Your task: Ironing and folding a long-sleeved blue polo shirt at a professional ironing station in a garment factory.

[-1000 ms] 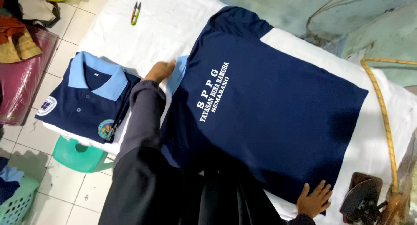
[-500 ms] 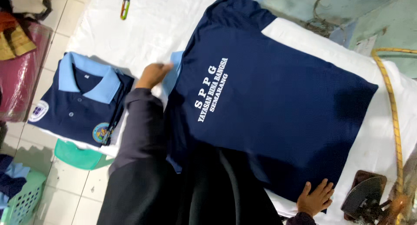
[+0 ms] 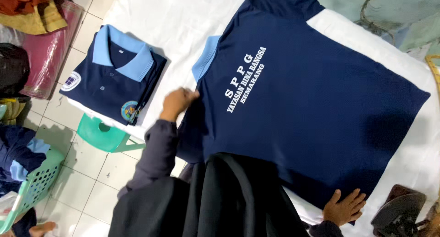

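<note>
The navy polo shirt (image 3: 311,108) is lying back-up on the white table cover (image 3: 183,17), its long axis running diagonally, with the light blue collar (image 3: 205,58) pointing upper left and the hem lower right. The left hand (image 3: 178,102) is curling closed on the shoulder edge. The right hand (image 3: 343,208) is pressing flat, fingers spread, on the hem. A folded polo (image 3: 112,74) is lying well apart to the left.

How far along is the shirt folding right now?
Done: one folded polo shirt lies buttoned at the edge of the white table. In hand: the navy shirt lies spread back-up, left hand gripping its shoulder edge, right hand flat on the hem. Left: no fold shows in it yet.
</note>
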